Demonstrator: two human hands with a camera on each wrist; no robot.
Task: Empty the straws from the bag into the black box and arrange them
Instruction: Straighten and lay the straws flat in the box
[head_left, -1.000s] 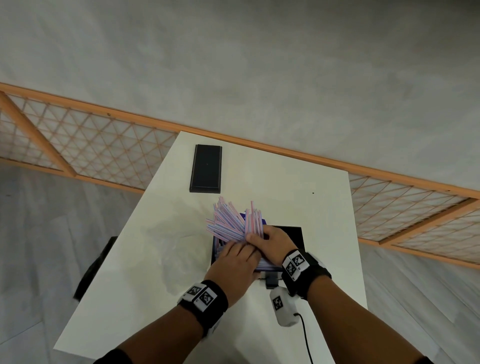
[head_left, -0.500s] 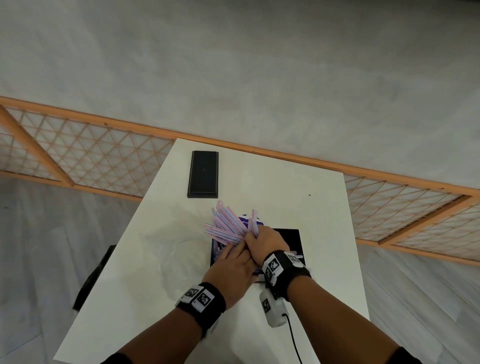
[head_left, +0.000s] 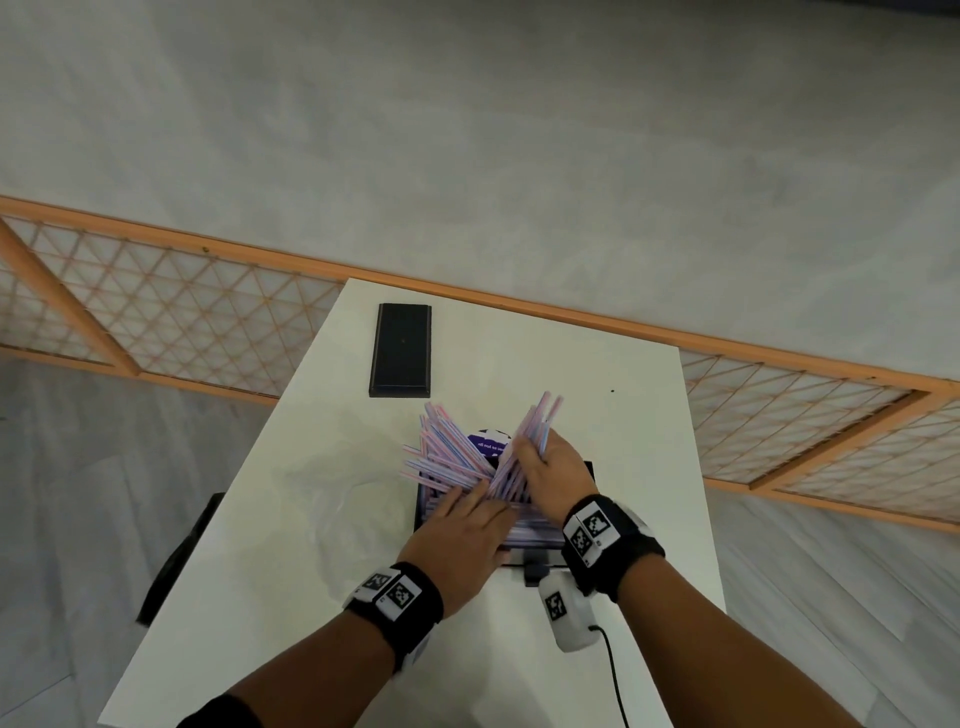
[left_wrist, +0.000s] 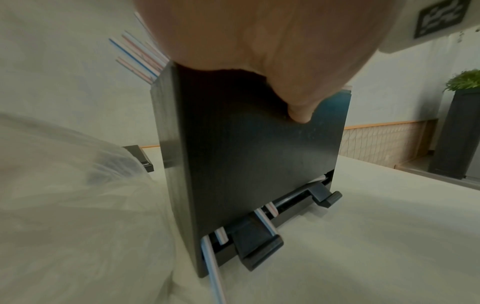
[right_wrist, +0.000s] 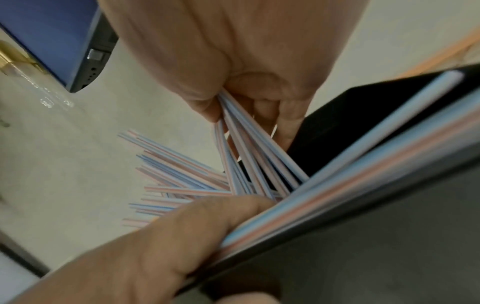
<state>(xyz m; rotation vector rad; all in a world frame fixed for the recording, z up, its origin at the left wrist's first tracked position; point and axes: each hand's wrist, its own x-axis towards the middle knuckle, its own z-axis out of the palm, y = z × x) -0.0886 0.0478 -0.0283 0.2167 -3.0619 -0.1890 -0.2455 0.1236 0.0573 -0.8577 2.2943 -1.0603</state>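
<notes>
White laminate is what we are working on: a plain white table (head_left: 597, 415) standing against a grey wall, with an orange wooden lattice rail (head_left: 156, 322) running behind it and pale grey floor to either side; a flat black lid (head_left: 400, 349) is lying near the far edge. The black box (head_left: 584, 470) is standing upright near the table's front edge, and the striped straws (head_left: 441, 457) are fanning out of its open top. Our left hand (head_left: 460, 540) is resting on the box's near top edge, fingers lying mostly straight over the straws, thumb down the front wall; our right hand (head_left: 550, 473) is curling round a bunch of straws, tilting them right. The clear plastic bag (left_wrist: 64, 185) is lying crumpled just left of the box.
</notes>
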